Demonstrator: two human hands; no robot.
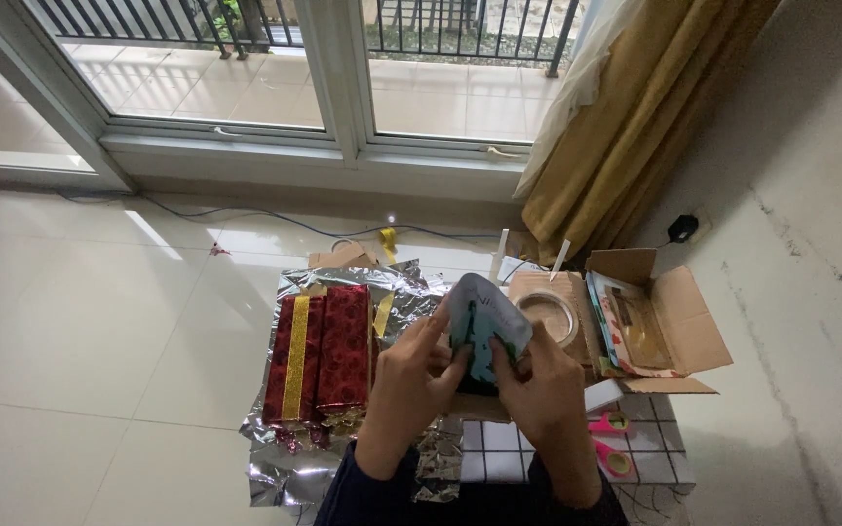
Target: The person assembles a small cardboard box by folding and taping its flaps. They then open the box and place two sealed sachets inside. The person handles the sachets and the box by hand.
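Both my hands hold a small light-blue packet (480, 329) with green print, raised above the work surface. My left hand (409, 386) grips its left side with fingers on the upper edge. My right hand (541, 387) grips its right and lower side. Below and to the left lie two red glittery wrapped bundles (322, 353) with a gold ribbon, resting on crumpled silver foil (285, 468).
An open cardboard box (663, 317) with a printed booklet stands at the right. A roll of clear tape (549, 314) sits on a brown board. Pink-handled scissors (609, 440) lie on a white grid-patterned surface. A yellow curtain (635, 117) hangs by the window.
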